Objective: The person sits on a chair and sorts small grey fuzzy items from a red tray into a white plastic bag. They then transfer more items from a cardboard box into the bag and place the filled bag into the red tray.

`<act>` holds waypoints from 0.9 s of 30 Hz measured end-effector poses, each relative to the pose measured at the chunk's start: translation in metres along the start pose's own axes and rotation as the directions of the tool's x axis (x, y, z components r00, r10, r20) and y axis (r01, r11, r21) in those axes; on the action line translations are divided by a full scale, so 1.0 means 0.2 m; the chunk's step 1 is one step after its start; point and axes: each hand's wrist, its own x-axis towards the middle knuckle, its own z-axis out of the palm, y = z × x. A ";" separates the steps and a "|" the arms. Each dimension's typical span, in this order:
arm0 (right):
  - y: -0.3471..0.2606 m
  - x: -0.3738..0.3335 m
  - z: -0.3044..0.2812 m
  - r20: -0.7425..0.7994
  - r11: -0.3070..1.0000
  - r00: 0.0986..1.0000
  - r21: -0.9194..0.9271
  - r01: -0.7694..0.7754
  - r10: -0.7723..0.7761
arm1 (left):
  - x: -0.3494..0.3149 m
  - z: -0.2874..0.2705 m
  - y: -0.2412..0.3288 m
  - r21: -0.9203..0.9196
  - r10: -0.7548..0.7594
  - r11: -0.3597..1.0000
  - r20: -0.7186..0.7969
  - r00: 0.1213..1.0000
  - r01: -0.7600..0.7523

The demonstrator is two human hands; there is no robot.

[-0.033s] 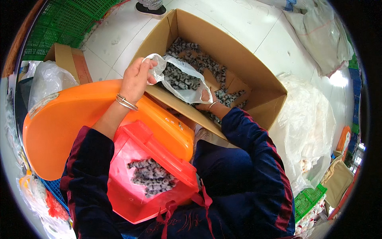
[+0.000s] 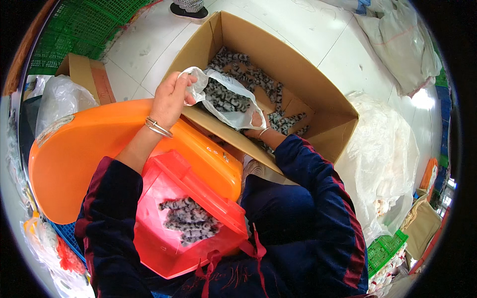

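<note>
A white plastic bag (image 2: pixel 236 118) is stretched between my hands over the near side of a cardboard box (image 2: pixel 293 54). Inside its mouth lie grey and black striped furry strips (image 2: pixel 224 97). My left hand (image 2: pixel 171 97) pinches the bag's left edge. At its right edge, my right hand (image 2: pixel 258 121) grips the plastic, with the fingers partly hidden. More striped furry pieces (image 2: pixel 268 82) lie loose on the bottom of the box. Below my left forearm a red plastic tub (image 2: pixel 159 243) holds a small pile of the same furry strips (image 2: pixel 189 221).
An orange plastic chair (image 2: pixel 89 159) stands left of the box. Green crates (image 2: pixel 74 30) are stacked at the far left. A big clear plastic bag (image 2: pixel 382 154) sits to the right, a pale sack (image 2: pixel 397 44) behind it. Someone's shoe (image 2: pixel 189 12) shows at the top.
</note>
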 end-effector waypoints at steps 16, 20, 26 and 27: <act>-0.46 0.01 -0.37 0.018 0.836 0.993 -0.541 -0.089 0.118 | -0.01 -0.03 0.01 0.056 -0.076 0.996 0.008 0.997 0.075; -0.19 -0.02 -0.42 -0.120 0.896 0.982 -0.404 -0.183 0.147 | 0.01 -0.04 0.06 0.072 -0.120 0.991 0.113 0.986 0.112; -0.05 -0.21 -0.76 -0.157 0.913 0.944 -0.249 -0.324 0.291 | 0.00 -0.02 0.16 -0.035 -0.117 0.991 0.219 0.969 0.127; -0.07 -0.24 -0.81 -0.196 0.938 0.945 -0.179 -0.299 0.263 | 0.00 -0.01 0.18 -0.051 -0.135 0.987 0.236 0.962 0.151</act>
